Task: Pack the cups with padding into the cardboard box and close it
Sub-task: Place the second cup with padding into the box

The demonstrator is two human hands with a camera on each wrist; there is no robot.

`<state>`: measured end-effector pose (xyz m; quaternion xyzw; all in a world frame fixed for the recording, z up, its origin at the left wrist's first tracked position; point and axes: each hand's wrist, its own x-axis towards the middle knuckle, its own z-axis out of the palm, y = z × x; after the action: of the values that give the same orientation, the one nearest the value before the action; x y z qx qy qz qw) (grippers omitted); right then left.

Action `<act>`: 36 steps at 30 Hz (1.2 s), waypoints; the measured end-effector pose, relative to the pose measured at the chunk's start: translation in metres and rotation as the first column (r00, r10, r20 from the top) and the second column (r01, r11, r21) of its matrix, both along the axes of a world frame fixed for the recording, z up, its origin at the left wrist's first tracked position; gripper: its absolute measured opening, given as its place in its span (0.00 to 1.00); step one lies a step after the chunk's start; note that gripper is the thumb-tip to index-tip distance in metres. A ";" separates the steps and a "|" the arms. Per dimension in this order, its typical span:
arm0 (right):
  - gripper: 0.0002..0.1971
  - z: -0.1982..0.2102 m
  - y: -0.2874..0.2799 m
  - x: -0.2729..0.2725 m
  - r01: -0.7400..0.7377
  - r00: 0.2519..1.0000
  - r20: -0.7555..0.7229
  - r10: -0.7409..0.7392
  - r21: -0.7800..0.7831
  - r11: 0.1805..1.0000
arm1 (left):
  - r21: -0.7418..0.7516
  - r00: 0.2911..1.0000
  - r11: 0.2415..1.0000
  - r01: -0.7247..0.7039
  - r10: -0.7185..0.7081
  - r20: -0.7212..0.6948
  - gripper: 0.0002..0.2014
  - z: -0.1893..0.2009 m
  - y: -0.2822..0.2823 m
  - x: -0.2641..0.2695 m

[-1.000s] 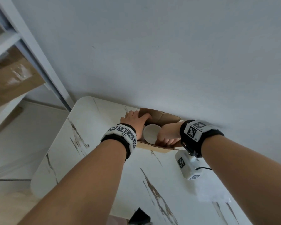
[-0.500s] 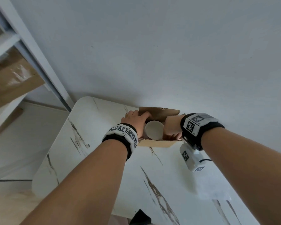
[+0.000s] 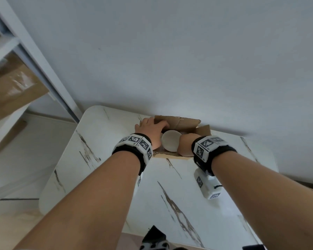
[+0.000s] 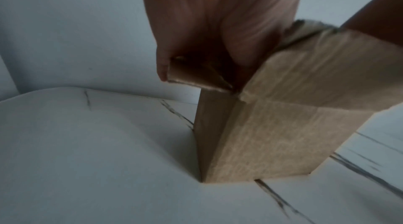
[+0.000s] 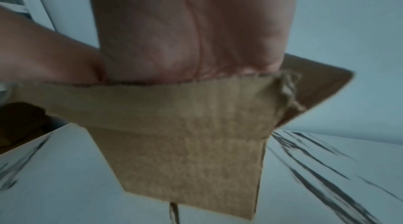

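Note:
The brown cardboard box (image 3: 181, 123) stands at the table's far edge against the wall, with its flaps up. My left hand (image 3: 152, 129) grips the box's left flap (image 4: 187, 77), fingers curled over it. A white cup (image 3: 171, 142) sits tilted in the box's mouth between my hands. My right hand (image 3: 185, 145) reaches down into the box beside the cup and holds it. Its fingers are hidden behind the front flap (image 5: 174, 96). What lies deeper in the box is hidden.
The white marble-patterned table (image 3: 101, 141) has a rounded far-left corner, and the grey wall (image 3: 170, 60) rises right behind the box. A shelf holding taped cardboard (image 3: 13, 87) stands at the left. A faint pale sheet (image 3: 229, 212) lies below my right forearm.
My right hand has turned downward and gone deeper into the box with the cup. The left hand has stayed on the left flap.

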<state>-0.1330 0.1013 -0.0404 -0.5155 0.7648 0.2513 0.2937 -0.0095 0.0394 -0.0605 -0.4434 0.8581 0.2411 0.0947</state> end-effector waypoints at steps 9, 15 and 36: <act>0.12 0.049 0.028 -0.027 0.221 0.970 0.165 -0.180 -0.280 0.934 | -0.163 0.990 0.987 0.000 -0.023 -0.140 0.17 0.043 0.003 -0.023; 0.14 0.055 0.082 -0.071 0.447 0.894 0.186 -0.408 -0.433 0.783 | -0.317 0.937 0.948 -0.011 -0.102 -0.335 0.09 0.051 0.020 -0.046; 0.34 -0.063 0.154 -0.082 0.563 0.826 0.113 -0.552 -0.111 0.819 | -0.153 0.929 0.988 -0.023 -0.035 -0.369 0.08 0.010 0.049 -0.062</act>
<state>-0.2147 0.2553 -0.1029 -0.2975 0.8860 0.0806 0.3464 -0.0717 0.0881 -0.0502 -0.3933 0.8779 0.2529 -0.1028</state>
